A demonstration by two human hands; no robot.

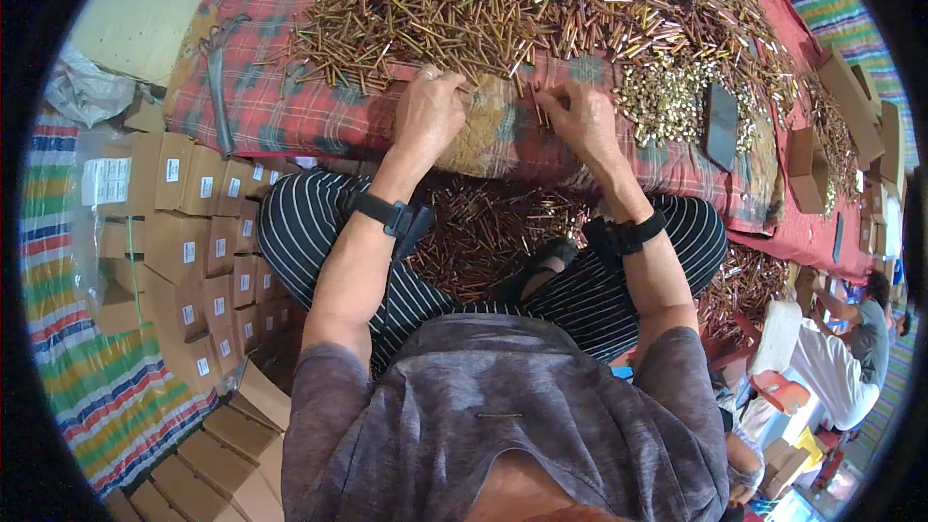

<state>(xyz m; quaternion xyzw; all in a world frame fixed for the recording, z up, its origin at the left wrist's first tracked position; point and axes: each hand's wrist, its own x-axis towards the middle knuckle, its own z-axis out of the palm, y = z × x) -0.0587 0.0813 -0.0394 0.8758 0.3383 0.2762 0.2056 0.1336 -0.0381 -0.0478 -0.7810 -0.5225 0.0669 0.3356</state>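
A wide heap of long, thin gold and copper-coloured bolts (541,5) spreads over the far part of the plaid-covered work surface (319,121). At the heap's near edge is my left hand (432,116), its fingers closed in a pinch; what they hold is hidden. My right hand (584,123) is farther right, thumb and fingers closed on a thin bolt (538,108) above the cloth. Between my hands lies a worn brown patch (486,126) of the cover. Beside my right hand sits a pile of small shiny brass-coloured nuts (662,101).
A dark phone (720,126) rests on the nuts. Stacked brown cartons (184,242) stand at left, and open cartons (807,164) at right. More bolts (464,242) lie below, between my legs. A metal bar (218,97) lies at left. Another person (870,329) sits at far right.
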